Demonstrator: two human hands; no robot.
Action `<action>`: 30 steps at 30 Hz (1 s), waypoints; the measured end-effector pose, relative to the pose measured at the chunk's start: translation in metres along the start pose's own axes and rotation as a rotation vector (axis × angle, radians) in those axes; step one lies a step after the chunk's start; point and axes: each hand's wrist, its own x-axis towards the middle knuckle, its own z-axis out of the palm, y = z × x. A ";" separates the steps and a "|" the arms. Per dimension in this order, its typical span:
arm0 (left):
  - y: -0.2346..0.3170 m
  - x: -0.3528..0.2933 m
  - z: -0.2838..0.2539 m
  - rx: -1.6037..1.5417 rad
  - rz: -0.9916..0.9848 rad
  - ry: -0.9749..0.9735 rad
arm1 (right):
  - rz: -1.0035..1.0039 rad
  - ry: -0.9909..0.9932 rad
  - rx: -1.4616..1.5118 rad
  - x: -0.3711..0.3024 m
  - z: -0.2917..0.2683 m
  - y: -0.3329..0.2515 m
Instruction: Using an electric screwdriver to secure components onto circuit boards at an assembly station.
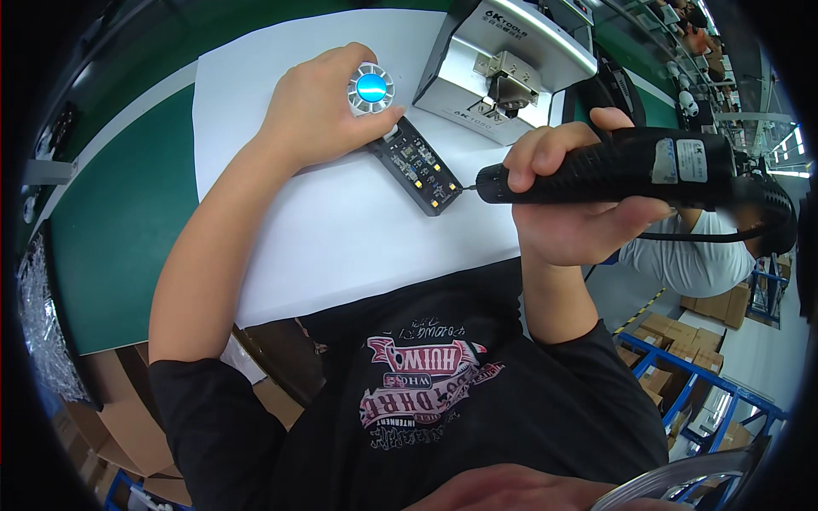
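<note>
My left hand [311, 106] is closed around the far end of a black device, where its fingers and thumb grip a round metal part with a bright blue centre [371, 88]. From there a narrow black housing with an exposed circuit board [417, 166] slants down to the right over the white sheet. In my right hand [567, 230] is a black electric screwdriver [626, 166], held nearly level. Its thin bit meets the housing at the lower right corner; whether a screw sits there is too small to tell.
A silver screw feeder [520, 77] stands behind the device. Under the work lies a white sheet [341, 247] on a green table [119, 247]. A dark cable [716, 236] runs by the screwdriver. At right are another person's light sleeve [694, 260] and cardboard boxes [682, 341].
</note>
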 end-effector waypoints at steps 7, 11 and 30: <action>0.002 0.000 -0.001 -0.002 0.024 0.012 | 0.054 -0.037 0.073 0.002 -0.003 0.006; -0.003 -0.002 0.000 -0.019 0.024 -0.001 | -0.020 -0.021 0.033 0.018 0.003 -0.005; 0.007 0.005 -0.003 0.010 -0.056 -0.002 | -0.266 0.109 -0.303 0.039 0.010 -0.014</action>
